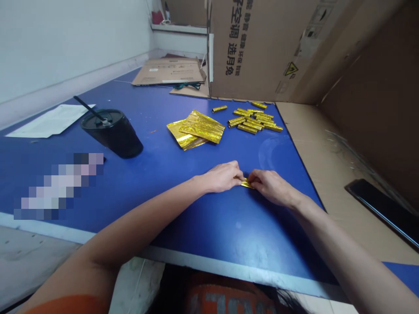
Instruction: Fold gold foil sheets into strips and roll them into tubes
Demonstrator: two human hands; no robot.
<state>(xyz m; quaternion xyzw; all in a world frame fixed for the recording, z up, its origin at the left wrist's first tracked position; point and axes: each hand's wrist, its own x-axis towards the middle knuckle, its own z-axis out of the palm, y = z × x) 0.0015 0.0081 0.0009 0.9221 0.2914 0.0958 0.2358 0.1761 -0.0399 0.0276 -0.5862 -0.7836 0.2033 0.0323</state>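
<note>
My left hand [224,176] and my right hand [271,187] meet on the blue table [163,192], fingers curled and pressed on a small piece of gold foil [245,184] between them. Only a sliver of the foil shows between the fingertips. Farther back lies a stack of flat gold foil sheets [198,129]. Beyond it to the right sits a pile of several rolled gold foil tubes [253,119].
A black cup with a straw [113,131] stands at the left, a white paper [52,120] behind it. Large cardboard boxes [262,48] wall the back and right. A dark phone [382,209] lies on cardboard at the right. A flat cardboard piece [168,72] lies far back.
</note>
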